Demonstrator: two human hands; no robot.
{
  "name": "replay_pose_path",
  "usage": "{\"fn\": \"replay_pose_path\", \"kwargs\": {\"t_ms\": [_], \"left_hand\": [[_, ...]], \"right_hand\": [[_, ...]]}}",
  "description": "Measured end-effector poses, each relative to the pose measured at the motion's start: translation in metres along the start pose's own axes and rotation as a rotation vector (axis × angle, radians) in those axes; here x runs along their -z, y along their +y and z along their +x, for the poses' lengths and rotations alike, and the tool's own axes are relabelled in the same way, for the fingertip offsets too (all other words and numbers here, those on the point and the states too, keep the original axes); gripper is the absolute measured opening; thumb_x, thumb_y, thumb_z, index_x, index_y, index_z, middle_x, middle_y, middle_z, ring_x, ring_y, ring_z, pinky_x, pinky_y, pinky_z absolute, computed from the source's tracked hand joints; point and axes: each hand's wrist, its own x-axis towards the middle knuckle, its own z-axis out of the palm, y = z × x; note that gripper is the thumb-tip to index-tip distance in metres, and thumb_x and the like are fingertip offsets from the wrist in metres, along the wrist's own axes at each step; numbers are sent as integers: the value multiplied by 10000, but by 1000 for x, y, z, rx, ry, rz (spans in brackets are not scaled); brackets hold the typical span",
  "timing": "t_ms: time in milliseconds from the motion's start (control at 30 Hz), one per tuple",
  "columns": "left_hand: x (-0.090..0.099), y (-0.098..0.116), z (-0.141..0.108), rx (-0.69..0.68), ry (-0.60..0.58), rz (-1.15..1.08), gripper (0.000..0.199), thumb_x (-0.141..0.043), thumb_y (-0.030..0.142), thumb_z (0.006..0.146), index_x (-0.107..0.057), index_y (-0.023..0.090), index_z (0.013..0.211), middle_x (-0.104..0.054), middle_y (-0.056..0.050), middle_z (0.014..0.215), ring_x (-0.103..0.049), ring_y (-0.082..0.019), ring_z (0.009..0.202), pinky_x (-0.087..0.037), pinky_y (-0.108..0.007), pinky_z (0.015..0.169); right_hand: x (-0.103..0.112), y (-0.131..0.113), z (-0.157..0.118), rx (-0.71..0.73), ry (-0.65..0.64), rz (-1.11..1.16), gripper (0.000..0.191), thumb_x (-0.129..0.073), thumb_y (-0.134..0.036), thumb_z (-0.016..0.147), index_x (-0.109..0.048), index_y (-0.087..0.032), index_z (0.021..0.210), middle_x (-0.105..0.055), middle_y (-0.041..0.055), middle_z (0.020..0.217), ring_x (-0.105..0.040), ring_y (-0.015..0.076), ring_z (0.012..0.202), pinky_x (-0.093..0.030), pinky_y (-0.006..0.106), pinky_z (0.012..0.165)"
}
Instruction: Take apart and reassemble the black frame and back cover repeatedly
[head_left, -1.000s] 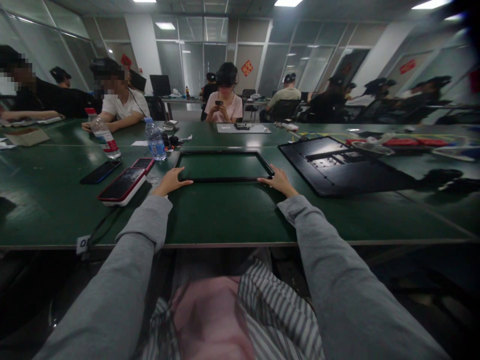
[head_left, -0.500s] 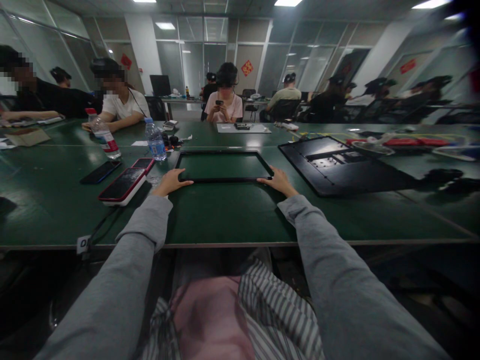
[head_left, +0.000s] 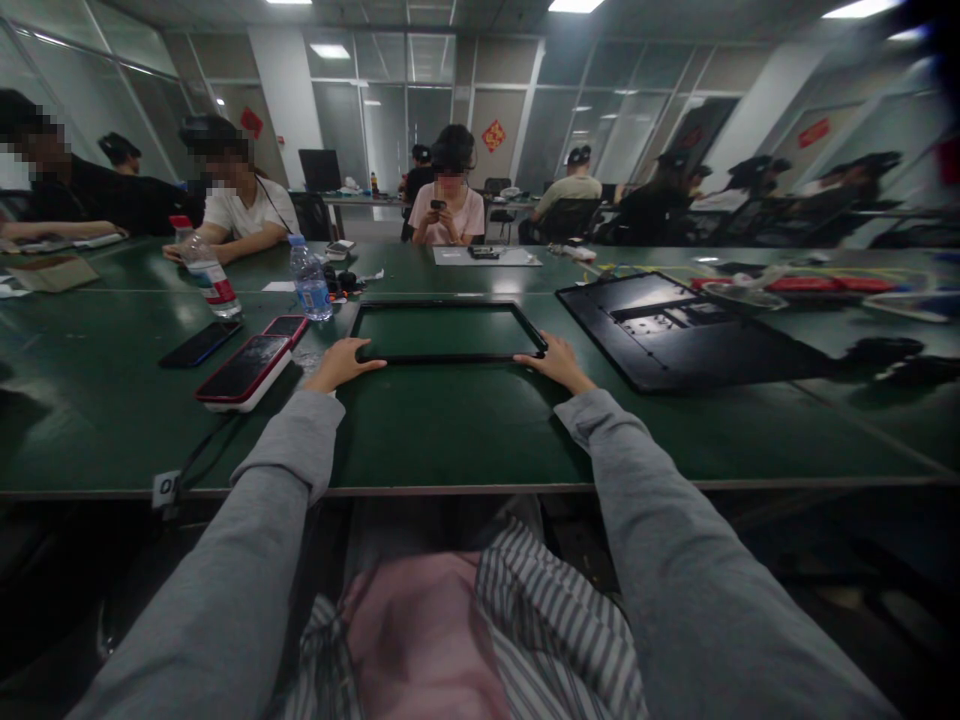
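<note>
Frame (head_left: 450, 360) at a Standstill in a Two-Handed Grip

Flat on the green table (head_left: 457, 430), straight ahead, with tabletop visible through the opening. Grip closed on the frame from both sides: left hand (head_left: 342, 364) at the near-left corner, right hand (head_left: 561, 363) at the near-right, thumbs along the near bar, fingers at the side bars. How firmly, impossible to tell; fingertips partly hidden.

Compared with a second ago, no visible change in the frame, in either hand or in anything close by on the table. For the work, apparently a pause or a steadying hold rather than a move under way, judging by the matching positions.

To the right, apart from the frame, a black panel (head_left: 675, 352), metal parts showing on top. To the left, near the left hand, a red-edged device (head_left: 251, 366), and beyond it a phone (head_left: 201, 345). Near the frame's far-left corner, a blue-capped bottle (head_left: 311, 285); farther left, a red-capped bottle (head_left: 208, 272). Across the table, a person (head_left: 459, 222) with a dark object (head_left: 437, 204) in both hands.
</note>
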Motion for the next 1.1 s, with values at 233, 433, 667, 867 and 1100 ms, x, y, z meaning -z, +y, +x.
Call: {"fn": "replay_pose_path", "kwargs": {"t_ms": [233,433,667,867,1100], "left_hand": [[-7,-8,5,-8,14,15,829,-622,791,813,-641,188,1382,-627,-151,1419,-566,-322,1321,-415,-420,1125],[-9,-11,7,-19,34,-20,808,-665,767,794,-664,184,1353,-628,-161,1411,-575,-330,1305,-423,-424,1111],[-13,-12,8,-21,143,-56,715,-738,725,755,-726,209,1249,-649,-156,1368,-537,-350,1332,-382,-494,1145],[-12,-10,11,-83,140,-132,521,-752,659,776,-797,227,1065,-720,-133,1218,-574,-344,1267,-380,-507,1144],[-9,4,7,-89,119,-162,463,-741,662,786,-810,254,994,-754,-98,1126,-630,-302,1148,-436,-460,1075]], "right_hand": [[2,-3,-2,-20,-26,-1,1122,-685,-815,731,-403,-135,1578,-507,234,1486,-440,405,1395,-336,532,1157],[1,-2,-1,-27,-21,14,1135,-718,-800,713,-415,-118,1569,-520,243,1456,-449,401,1380,-333,514,1157],[-2,0,1,-19,-1,12,1118,-713,-783,723,-417,-112,1567,-519,239,1464,-456,408,1380,-348,529,1152],[-2,1,1,17,31,24,1010,-659,-752,791,-451,-120,1551,-527,232,1484,-452,417,1390,-342,553,1156],[-3,1,2,22,41,19,985,-635,-743,804,-475,-99,1531,-534,238,1477,-466,409,1381,-350,535,1154]]}}
